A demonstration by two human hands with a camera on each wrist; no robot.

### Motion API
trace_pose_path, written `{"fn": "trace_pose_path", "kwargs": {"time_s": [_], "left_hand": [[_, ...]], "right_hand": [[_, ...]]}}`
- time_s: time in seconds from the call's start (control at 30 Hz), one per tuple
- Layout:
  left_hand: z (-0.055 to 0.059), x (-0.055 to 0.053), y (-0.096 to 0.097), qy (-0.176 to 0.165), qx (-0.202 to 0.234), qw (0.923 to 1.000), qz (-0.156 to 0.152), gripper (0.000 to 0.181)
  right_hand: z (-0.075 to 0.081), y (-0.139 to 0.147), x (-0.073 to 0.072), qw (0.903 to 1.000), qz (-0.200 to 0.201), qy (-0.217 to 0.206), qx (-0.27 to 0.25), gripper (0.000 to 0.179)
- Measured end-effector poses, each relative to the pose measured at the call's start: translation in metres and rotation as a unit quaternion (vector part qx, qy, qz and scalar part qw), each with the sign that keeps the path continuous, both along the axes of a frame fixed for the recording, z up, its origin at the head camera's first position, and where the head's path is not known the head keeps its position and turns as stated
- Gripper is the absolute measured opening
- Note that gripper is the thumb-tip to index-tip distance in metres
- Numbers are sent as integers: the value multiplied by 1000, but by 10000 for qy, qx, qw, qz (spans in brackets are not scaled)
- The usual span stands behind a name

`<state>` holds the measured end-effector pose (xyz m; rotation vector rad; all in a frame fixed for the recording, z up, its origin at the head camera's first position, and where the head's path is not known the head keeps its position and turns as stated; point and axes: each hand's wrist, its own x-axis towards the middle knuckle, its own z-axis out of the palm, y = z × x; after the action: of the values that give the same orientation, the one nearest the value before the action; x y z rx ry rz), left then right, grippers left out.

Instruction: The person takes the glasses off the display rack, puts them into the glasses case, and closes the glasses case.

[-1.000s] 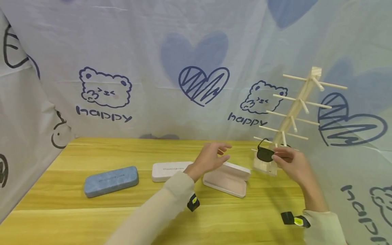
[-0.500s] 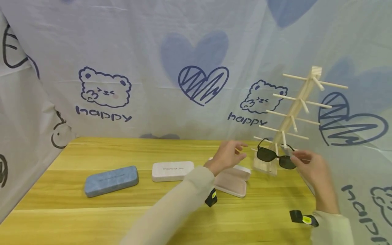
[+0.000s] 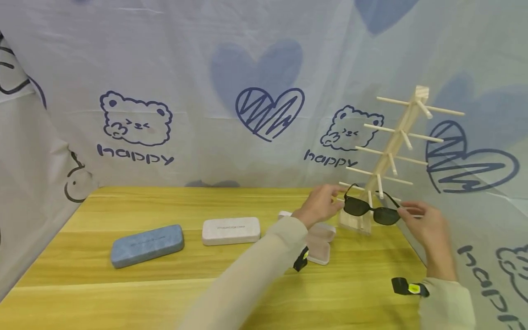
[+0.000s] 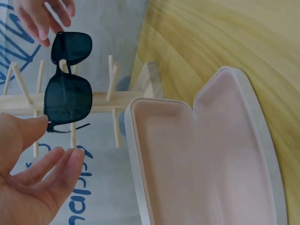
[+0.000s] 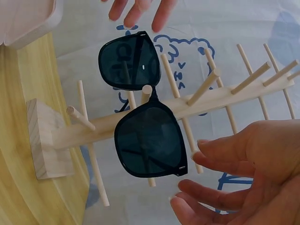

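Black sunglasses (image 3: 356,206) hang low on a wooden peg stand (image 3: 389,153), their bridge at a peg and their arms pointing back. At their left end is my left hand (image 3: 319,205); in the left wrist view its thumb (image 4: 35,129) comes right up to the frame, the other fingers spread below. My right hand (image 3: 426,224) is by the right end. The right wrist view shows its thumb and fingers (image 5: 211,194) parted on either side of the hinge corner, gripping nothing. Both dark lenses (image 5: 150,140) face me.
An open eyeglass case (image 4: 164,154) with a pink lining stands beside the rack, partly behind my left wrist. Further left on the wooden table (image 3: 156,293) lie a closed white case (image 3: 231,231) and a closed blue case (image 3: 147,246). A printed cloth (image 3: 198,137) hangs behind.
My right hand has slid from the middle of the sunglasses to their right end. My left hand has moved right, from above the open case to the sunglasses' left end.
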<state>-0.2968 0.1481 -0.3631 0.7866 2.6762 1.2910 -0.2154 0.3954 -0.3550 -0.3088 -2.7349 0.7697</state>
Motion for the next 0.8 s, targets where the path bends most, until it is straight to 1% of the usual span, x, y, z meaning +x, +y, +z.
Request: {"fn": "trace_pose_path", "kwargs": {"time_s": [0.13, 0.23, 0.33, 0.47, 0.6, 0.7, 0.8], "left_hand": [[1, -1, 7, 140, -174, 9997, -101, 47], [2, -2, 11, 156, -347, 9991, -176, 47], [3, -2, 15, 177, -551, 9981, -204, 45], [5, -1, 18, 275, -662, 9973, -172, 41], [4, -1, 19, 288, -493, 9983, -119, 38], [4, 0, 19, 232, -107, 9996, -75, 34], [5, 1, 18, 239, 306, 9992, -53, 29]], "right_hand": [[0, 1, -3, 9998, 46, -104, -131, 44], [0, 2, -4, 9995, 33, -228, -207, 46], [1, 2, -5, 9989, 2, -350, -303, 47], [3, 1, -5, 9974, -69, -503, -511, 49], [7, 1, -4, 9945, -144, -650, -810, 50], [9, 1, -2, 9924, -157, -708, -995, 49], [12, 1, 1, 9908, -208, -758, -1102, 51]]}}
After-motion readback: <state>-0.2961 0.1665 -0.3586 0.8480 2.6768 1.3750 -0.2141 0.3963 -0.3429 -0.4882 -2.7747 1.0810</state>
